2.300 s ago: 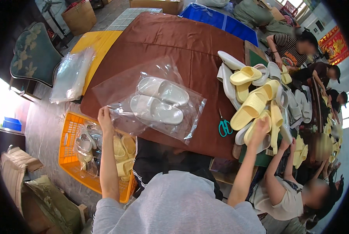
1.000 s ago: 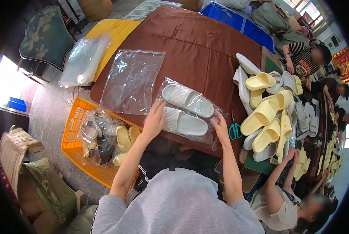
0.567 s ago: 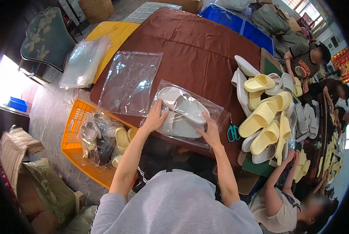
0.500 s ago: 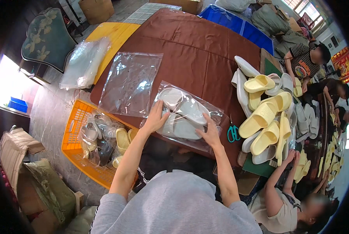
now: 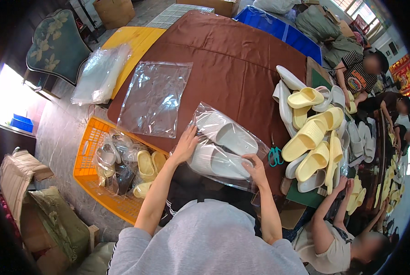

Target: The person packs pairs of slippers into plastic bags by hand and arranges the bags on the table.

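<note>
A pair of light grey slippers [image 5: 223, 158] lies side by side inside a clear plastic bag [image 5: 261, 147], raised toward me at the near edge of the table. My left hand [image 5: 184, 145] grips the bag's left side, its fingers along the edge and its thumb out of sight. At the right end my right hand [image 5: 256, 170] is closed on the bag and the nearer slipper, thumb on top. An empty clear bag [image 5: 152, 98] lies flat to the left. Teal-handled scissors [image 5: 275, 156] rest right of the bagged pair.
Loose yellow and grey slippers [image 5: 312, 130] are heaped on the right. An orange crate [image 5: 88, 151] with bagged slippers stands at lower left. A stack of clear bags [image 5: 99, 75] lies on the yellow board [image 5: 131, 39]. Blue bins [image 5: 278, 28] stand beyond the brown-covered table [image 5: 223, 59]; other people work at right.
The bagged grey slippers have come up and tilted, appearing larger and turned slightly. My right hand has shifted right and nearer, from lying over the bag to gripping its end.
</note>
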